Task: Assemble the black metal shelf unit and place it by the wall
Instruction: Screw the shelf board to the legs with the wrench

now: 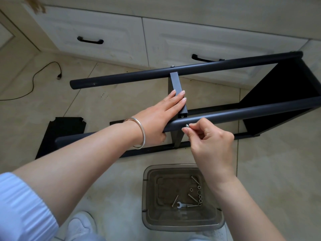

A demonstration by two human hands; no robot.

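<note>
Tiled floor [271, 171], two tubes [139, 76], one bolt [187, 125]

Matt dark painted metal tube [243, 113], shiny silver metal bracelet [139, 133], smooth translucent plastic tray [147, 197], glossy floor tiles [269, 171] were seen.
</note>
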